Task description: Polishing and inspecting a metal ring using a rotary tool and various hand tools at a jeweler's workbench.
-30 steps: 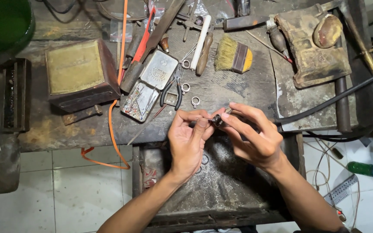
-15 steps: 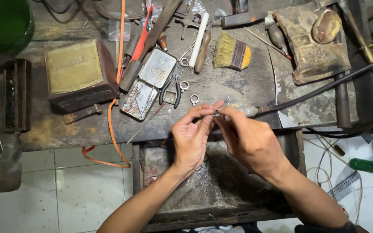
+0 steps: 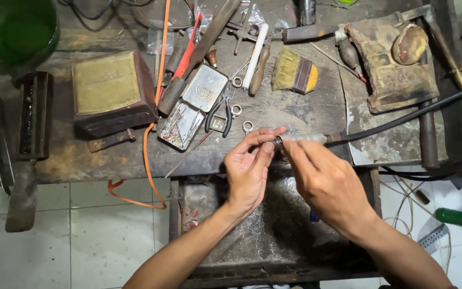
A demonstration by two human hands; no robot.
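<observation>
Pinched in left hand (image 3: pixel 249 174) fingertips over the worn workbench (image 3: pixel 295 115): a small ring (image 3: pixel 277 141), met by a rotary handpiece (image 3: pixel 306 138) gripped in right hand (image 3: pixel 324 179). Risks, likely: ring slipping into the tray (image 3: pixel 274 230) below; tip nicking a fingertip.

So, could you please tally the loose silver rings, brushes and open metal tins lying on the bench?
Loose silver rings: 4
Brushes: 1, the yellow-bristled brush
Open metal tins: 1, lid beside tray
Total: 6
</observation>
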